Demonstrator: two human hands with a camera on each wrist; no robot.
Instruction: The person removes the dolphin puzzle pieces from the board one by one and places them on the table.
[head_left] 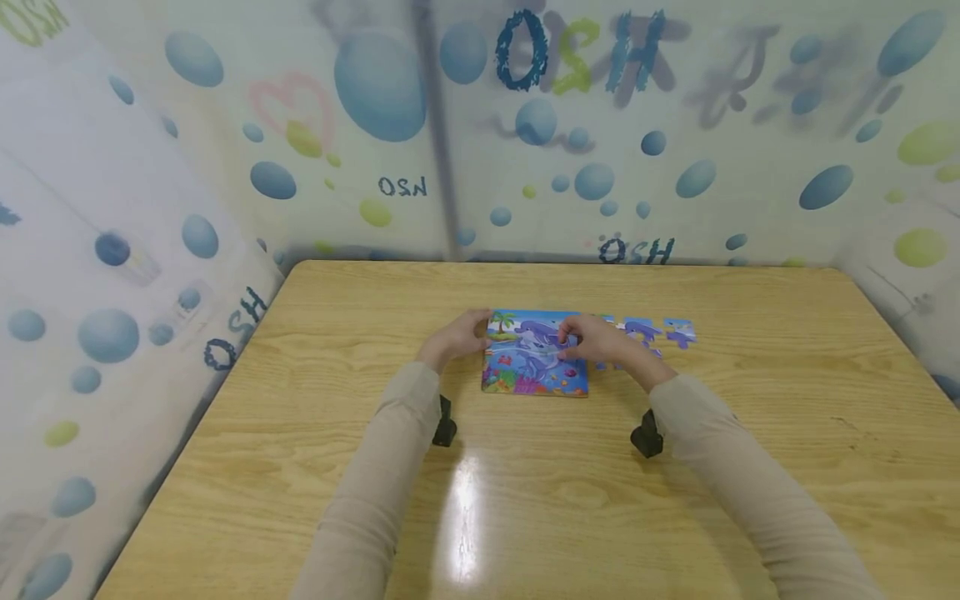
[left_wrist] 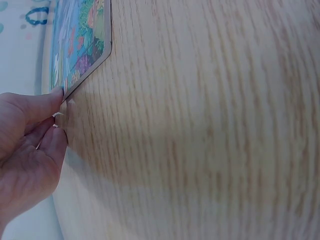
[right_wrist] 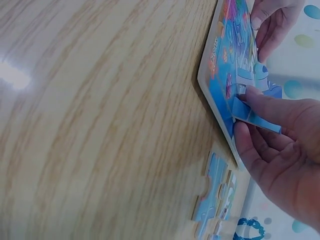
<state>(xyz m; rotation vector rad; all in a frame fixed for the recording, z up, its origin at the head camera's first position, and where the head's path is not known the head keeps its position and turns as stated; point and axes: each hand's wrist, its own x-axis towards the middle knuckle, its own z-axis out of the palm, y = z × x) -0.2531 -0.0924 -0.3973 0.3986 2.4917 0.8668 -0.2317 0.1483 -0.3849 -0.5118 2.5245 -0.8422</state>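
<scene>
A puzzle board (head_left: 506, 379) with a dolphin and sea picture lies flat on the wooden table. At its left edge my left hand (head_left: 454, 337) holds it, the thumb on the edge and the fingers close beside it in the left wrist view. Over the board's right part, my right hand (head_left: 600, 340) pinches a blue puzzle piece (right_wrist: 257, 121) between thumb and fingers. That piece is tilted above the board's surface in the right wrist view. The right hand partly hides the board's upper right area.
Several loose puzzle pieces (head_left: 681, 331) lie on the table (head_left: 525, 483) to the right of the board, some partly behind the right hand. A patterned wall (head_left: 480, 192) with bubbles and lettering stands behind the table's far edge.
</scene>
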